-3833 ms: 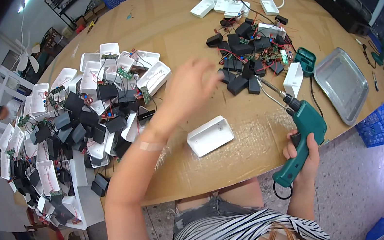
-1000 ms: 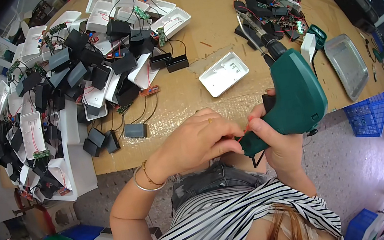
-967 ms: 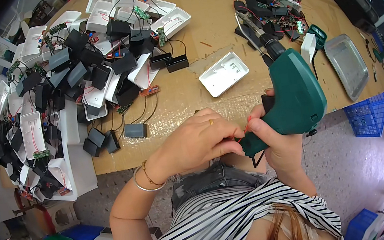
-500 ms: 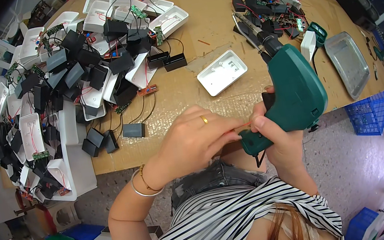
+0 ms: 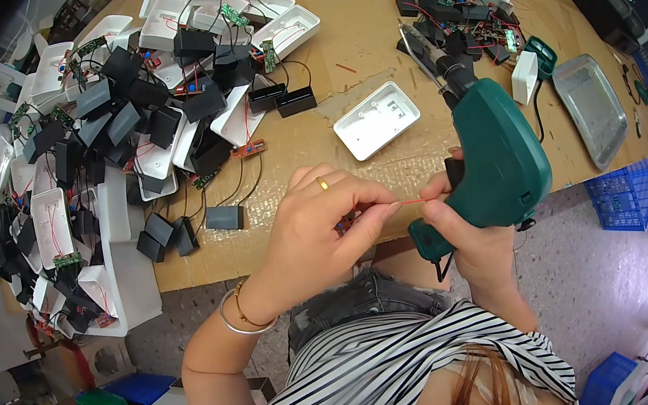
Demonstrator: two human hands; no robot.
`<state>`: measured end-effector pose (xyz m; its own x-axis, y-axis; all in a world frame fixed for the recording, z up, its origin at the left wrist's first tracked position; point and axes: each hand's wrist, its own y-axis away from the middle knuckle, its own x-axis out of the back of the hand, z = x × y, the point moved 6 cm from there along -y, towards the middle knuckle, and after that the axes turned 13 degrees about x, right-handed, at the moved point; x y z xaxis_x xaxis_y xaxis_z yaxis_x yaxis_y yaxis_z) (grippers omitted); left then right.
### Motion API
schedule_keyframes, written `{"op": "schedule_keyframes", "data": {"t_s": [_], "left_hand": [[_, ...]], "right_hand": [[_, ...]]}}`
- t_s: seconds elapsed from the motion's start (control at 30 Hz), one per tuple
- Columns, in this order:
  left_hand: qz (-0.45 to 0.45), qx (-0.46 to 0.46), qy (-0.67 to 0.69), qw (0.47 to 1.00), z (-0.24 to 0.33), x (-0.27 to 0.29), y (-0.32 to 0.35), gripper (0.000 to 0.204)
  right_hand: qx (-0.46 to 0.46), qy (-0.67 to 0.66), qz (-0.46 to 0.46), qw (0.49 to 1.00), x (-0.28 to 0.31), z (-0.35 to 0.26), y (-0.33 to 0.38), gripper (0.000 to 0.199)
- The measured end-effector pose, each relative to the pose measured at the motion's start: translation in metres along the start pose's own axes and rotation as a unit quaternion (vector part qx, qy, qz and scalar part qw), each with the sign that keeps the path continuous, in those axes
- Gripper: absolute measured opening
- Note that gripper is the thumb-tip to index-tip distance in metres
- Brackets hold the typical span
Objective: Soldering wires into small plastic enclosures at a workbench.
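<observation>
My right hand (image 5: 474,239) is wrapped round a green soldering gun (image 5: 503,152), whose metal tip (image 5: 419,41) points away from me over the table. Between that hand's thumb and forefinger sits one end of a thin red wire (image 5: 413,201). The wire runs taut to my left hand (image 5: 315,224), closed with thumb and forefinger pinching it. A small red and blue part (image 5: 348,221) peeks out from under the left fingers, mostly hidden. Just beyond both hands lies an open white plastic case (image 5: 379,122).
A heap of white cases, black boxes (image 5: 140,104) and wired green boards covers the table's left side. More black boxes (image 5: 463,13) lie at the far right. Near the right edge are a metal tray (image 5: 591,111) and a white block (image 5: 524,77); blue crates (image 5: 625,193) stand below.
My left hand has drawn slightly away from the right one, so the red wire now shows stretched between them. The soldering gun has barely moved.
</observation>
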<state>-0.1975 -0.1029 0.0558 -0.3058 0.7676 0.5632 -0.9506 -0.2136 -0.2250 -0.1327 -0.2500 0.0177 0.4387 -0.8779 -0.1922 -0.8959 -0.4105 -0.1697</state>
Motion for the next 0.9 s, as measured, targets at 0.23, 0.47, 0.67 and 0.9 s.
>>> {"op": "schedule_keyframes", "data": {"t_s": [0.23,0.47,0.67,0.9], "left_hand": [[0.038,-0.095,-0.052,0.993,0.008,-0.002,0.002,0.010],[0.100,0.024,-0.078,0.992,-0.009,0.003,-0.007,0.005],[0.108,-0.032,-0.206,0.972,-0.016,-0.046,-0.030,0.005],[0.137,-0.062,-0.179,0.972,-0.010,-0.049,-0.021,0.010]], "right_hand": [[-0.017,-0.043,0.016,0.999,0.001,0.001,-0.002,0.049],[-0.009,-0.150,0.102,0.983,0.016,0.004,-0.001,0.046],[0.080,-0.119,0.133,0.981,0.035,-0.007,0.007,0.045],[0.068,-0.088,0.159,0.981,0.058,0.000,0.018,0.048]]}}
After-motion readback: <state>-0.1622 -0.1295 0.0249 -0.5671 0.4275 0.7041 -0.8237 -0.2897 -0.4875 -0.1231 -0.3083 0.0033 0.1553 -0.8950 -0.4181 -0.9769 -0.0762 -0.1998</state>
